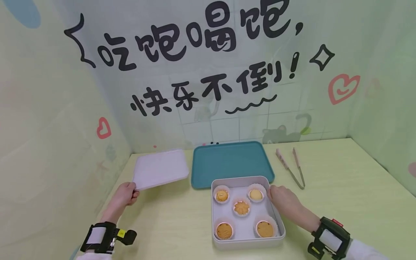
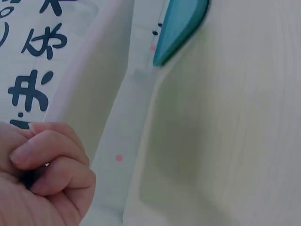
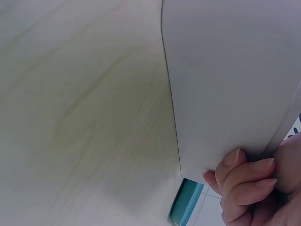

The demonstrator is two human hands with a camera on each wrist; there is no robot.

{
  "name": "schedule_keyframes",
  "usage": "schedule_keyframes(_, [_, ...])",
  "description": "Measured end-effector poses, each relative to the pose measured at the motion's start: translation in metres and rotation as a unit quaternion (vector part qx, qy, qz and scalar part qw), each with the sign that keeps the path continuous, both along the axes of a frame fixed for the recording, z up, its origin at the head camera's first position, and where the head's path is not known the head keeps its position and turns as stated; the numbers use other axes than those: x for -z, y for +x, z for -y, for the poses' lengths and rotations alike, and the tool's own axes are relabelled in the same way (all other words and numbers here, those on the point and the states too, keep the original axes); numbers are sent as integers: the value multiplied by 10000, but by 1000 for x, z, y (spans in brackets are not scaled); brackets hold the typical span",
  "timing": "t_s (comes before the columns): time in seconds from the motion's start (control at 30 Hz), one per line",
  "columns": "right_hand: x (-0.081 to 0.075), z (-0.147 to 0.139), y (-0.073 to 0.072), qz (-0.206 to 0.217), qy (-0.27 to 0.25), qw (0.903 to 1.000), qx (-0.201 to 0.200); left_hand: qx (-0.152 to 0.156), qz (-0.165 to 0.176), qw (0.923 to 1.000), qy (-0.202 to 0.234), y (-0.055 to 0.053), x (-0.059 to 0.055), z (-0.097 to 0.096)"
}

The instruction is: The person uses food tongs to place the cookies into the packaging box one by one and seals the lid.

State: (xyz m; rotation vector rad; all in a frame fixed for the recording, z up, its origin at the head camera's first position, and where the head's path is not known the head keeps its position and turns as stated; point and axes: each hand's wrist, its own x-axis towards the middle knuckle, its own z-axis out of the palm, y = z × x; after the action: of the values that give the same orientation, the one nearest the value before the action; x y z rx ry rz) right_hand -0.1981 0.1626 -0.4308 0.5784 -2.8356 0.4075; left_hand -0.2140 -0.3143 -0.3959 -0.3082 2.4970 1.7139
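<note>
A white square box [image 1: 216, 213] sits on the table and holds several cupcakes [image 1: 241, 208] in paper cups. My right hand [image 1: 279, 196] grips the box's far right corner; in the right wrist view its fingers [image 3: 244, 181] curl against the white box wall [image 3: 225, 80]. My left hand [image 1: 127, 193] holds the white lid [image 1: 160, 169] by its near left corner, raised off the table. In the left wrist view the curled fingers [image 2: 44, 169] pinch the lid's edge [image 2: 89, 84].
A teal tray [image 1: 229, 162] lies behind the box, its corner also in the left wrist view [image 2: 181, 26]. Tongs [image 1: 290, 167] lie to the tray's right. Walls with lettering close in the pale green table [image 1: 351, 187] at back and sides.
</note>
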Motion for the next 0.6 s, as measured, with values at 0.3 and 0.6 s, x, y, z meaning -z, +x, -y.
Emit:
schedule_keyframes(0.3, [1,-1,-1,158,-279,9993,199,114,-901,9942,574,0,-17,-92])
schedule_keyframes(0.6, [1,-1,-2,598,-659,9957,253,387,-819,9912,964,7,-14,-176])
